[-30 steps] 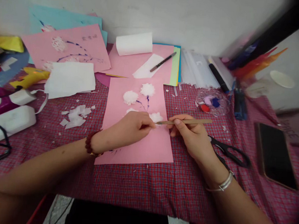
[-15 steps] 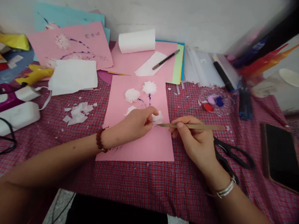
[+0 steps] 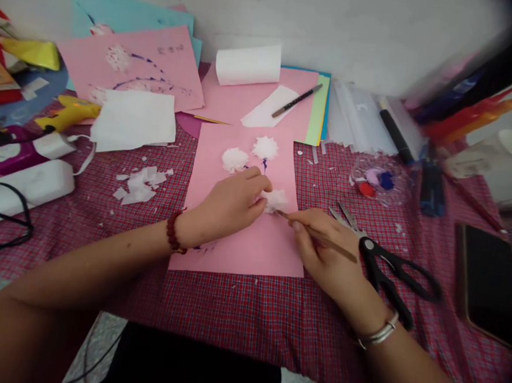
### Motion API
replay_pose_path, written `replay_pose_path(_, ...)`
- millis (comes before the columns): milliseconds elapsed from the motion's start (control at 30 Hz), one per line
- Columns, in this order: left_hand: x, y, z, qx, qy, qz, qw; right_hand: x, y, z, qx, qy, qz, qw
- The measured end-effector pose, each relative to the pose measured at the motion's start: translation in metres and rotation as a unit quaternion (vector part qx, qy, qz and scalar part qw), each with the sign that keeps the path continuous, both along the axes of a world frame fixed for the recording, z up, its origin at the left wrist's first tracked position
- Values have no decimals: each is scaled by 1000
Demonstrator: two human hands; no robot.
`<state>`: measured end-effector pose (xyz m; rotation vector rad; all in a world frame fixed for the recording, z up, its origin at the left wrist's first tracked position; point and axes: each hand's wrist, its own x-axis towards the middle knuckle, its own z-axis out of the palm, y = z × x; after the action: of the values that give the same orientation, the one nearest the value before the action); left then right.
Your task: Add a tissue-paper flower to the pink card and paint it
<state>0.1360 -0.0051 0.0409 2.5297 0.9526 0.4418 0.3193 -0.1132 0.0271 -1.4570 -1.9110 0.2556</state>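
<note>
A pink sheet (image 3: 243,260) lies on the checked tablecloth, with fluffy white paper flowers (image 3: 265,148) and short blue painted stems on it. In a pinch, my right hand (image 3: 328,245) holds a slim wooden-handled paintbrush (image 3: 333,245). Its dark tip touches or nearly touches the edge of the lower right white flower (image 3: 277,201). My left hand (image 3: 233,204) rests over the sheet, fingers curled beside that same flower and covering part of the picture. Whatever its fingertips hold, if anything, is hidden. Black-handled scissors (image 3: 386,263) lie beside my right hand.
To the left are paper scraps (image 3: 140,185), white tissue sheets (image 3: 132,120), a yellow glue gun (image 3: 67,113) and a power strip (image 3: 26,192). Behind stand a paper roll (image 3: 248,65) and coloured sheets. At right are a paint palette (image 3: 380,179) and a phone (image 3: 491,281).
The paintbrush has turned from nearly level to slanted, its handle end dropping toward my right hand. My left fingers have loosened slightly beside the flower. The whole view has shifted a little.
</note>
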Motion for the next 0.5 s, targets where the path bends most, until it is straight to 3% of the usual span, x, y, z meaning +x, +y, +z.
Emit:
replay_pose_path(167,-1,-3,-3,66,137,-72,986,-1,-5,1,30,-72,30,997)
replay_pose_path(233,0,-4,-4,67,152,-81,983,1,-7,3,13,9,3,1000)
replay_pose_path(300,-2,-2,-1,49,119,-84,988,6,-8,5,-10,161,-61,985)
replay_pose_path(400,-19,14,18,22,24,-30,999,13,-4,4,-53,377,-117,918)
replay_pose_path(500,-59,35,52,6,-45,95,994,18,3,-4,-121,457,-127,872)
